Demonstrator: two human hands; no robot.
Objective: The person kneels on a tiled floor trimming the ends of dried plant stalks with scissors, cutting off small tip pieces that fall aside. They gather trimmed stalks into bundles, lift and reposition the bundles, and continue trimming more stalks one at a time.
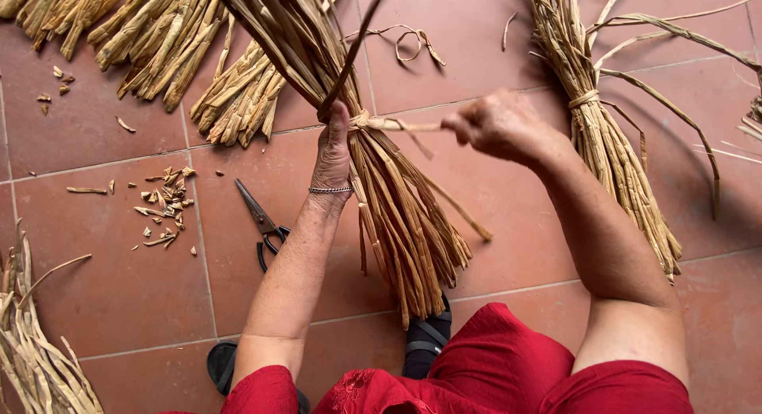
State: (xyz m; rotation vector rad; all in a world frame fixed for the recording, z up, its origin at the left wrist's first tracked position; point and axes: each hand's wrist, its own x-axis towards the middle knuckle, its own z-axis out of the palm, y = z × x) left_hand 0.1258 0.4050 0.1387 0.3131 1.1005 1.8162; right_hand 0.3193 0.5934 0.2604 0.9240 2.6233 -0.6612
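A: Head view. Left hand [332, 152] clamps the reed bundle [397, 215] at its waist, fingers wrapped round the stalks, thumb up along a dark strand that rises past the top edge. Bracelet [330, 190] on that wrist.

B: And the right hand [496, 127]?

A: Closed in a pinch on the tie strip [397, 125], stretched taut out to the right from the knot on the bundle. The bundle sits centre frame, slanting from far left down toward the near middle, cut ends splayed just above the sandal [427, 338].

B: Doing this well?

A: My judgement: hold the left grip right beside the knot so the stalks can't spread, pull the strip level and steady, not jerked, since a dry strip may snap. Keep the wrap square across the stalks.

B: Surroundings?

A: Floor [103, 295] of red-brown tiles with pale grout lines. Scissors [263, 223] lie on it just left of the left forearm, closed as far as I can tell. Trimmings [165, 207] scattered further left. A tied bundle [611, 144] lies well apart on the right, loose leaves curling off it. More bundles [159, 33] at far left, another heap [32, 358] at the near left edge. A curled scrap [409, 41] lies beyond the hands. Red clothing [492, 374] fills the near edge. No walls or furniture in view.
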